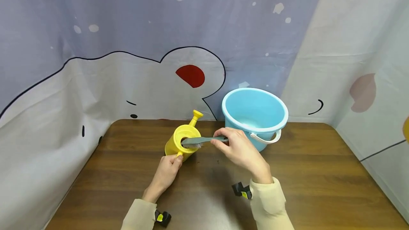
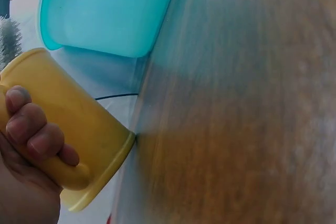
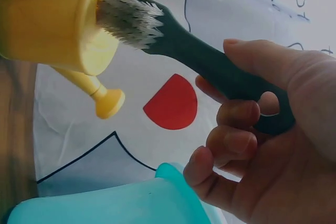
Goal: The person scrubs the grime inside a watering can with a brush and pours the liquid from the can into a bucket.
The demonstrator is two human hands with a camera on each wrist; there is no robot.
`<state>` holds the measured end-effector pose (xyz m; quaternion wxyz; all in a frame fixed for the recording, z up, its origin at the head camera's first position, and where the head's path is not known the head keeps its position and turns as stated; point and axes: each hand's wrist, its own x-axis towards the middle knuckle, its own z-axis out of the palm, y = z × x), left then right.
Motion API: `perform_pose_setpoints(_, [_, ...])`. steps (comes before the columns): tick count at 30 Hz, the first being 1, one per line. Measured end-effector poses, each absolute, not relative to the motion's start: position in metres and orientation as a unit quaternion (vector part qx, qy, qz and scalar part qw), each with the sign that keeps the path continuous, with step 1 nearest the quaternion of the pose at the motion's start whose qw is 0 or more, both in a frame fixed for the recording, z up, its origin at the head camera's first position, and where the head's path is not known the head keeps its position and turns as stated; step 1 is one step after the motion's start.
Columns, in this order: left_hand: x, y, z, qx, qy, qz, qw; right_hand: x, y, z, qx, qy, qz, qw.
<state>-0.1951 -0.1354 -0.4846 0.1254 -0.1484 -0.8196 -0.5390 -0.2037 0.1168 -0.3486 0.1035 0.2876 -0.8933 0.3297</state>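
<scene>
My left hand (image 1: 167, 173) grips the handle of a yellow watering can (image 1: 172, 147), its fingers curled round it in the left wrist view. The can (image 2: 79, 98) is tilted, with one edge of its base right at the tabletop. Its spout (image 1: 193, 118) points toward the back. With thumb and fingers, my right hand (image 1: 241, 151) holds the dark green handle of a scrub brush (image 3: 210, 66). White bristles (image 3: 134, 22) sit in the can's round top opening, the front part of the brush head hidden inside.
A light blue bucket (image 1: 228, 118) with a white handle (image 1: 266, 139) stands at the back right of the brown wooden table (image 1: 319, 173), just beyond my right hand. Behind the table hangs a printed curtain (image 1: 143, 77).
</scene>
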Motion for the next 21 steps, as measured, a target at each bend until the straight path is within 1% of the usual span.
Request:
perform_pose_setpoints(9, [-0.194, -0.140, -0.481, -0.152, -0.841, -0.502, 0.129, -0.199, 0.113, -0.346, 0.274, -0.905, 0.307, 0.107])
perform_pose_setpoints(17, [-0.196, -0.149, -0.474, -0.167, -0.855, -0.473, 0.134, -0.188, 0.099, -0.345, 0.270, -0.912, 0.269, 0.150])
perform_pose_setpoints(21, [-0.197, -0.151, -0.470, -0.182, -0.863, -0.454, 0.128, -0.182, 0.092, -0.345, 0.283, -0.909, 0.251, 0.173])
